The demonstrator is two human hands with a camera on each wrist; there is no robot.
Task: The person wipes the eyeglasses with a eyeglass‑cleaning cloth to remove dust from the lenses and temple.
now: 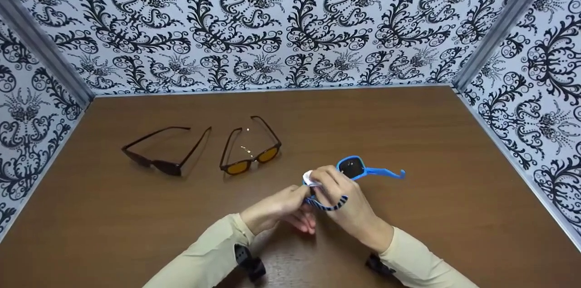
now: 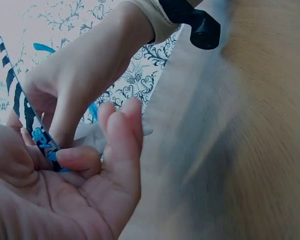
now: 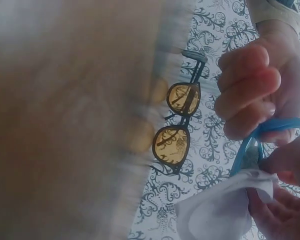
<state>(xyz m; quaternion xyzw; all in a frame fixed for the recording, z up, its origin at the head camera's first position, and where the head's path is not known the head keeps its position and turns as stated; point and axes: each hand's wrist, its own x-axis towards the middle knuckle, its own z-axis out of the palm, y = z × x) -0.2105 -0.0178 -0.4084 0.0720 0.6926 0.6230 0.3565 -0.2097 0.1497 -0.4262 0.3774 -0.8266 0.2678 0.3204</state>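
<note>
Blue-framed sunglasses (image 1: 352,168) with dark lenses are held just above the table, one temple stretched out to the right. Their other temple (image 2: 16,95), striped black and white inside, points back toward the person. My left hand (image 1: 287,206) pinches the frame near the left lens between thumb and index finger, its other fingers loosely bent. With bent fingers, my right hand (image 1: 348,204) pinches a white cloth (image 3: 215,207) against that same lens. In the head view the right hand hides most of the cloth and the middle of the frame.
Glasses with amber lenses (image 1: 238,168) stand unfolded on the brown table (image 1: 431,134), left of and beyond the hands. Farther left are dark sunglasses (image 1: 167,167), also unfolded. Patterned walls (image 1: 281,25) border the table at the back and sides.
</note>
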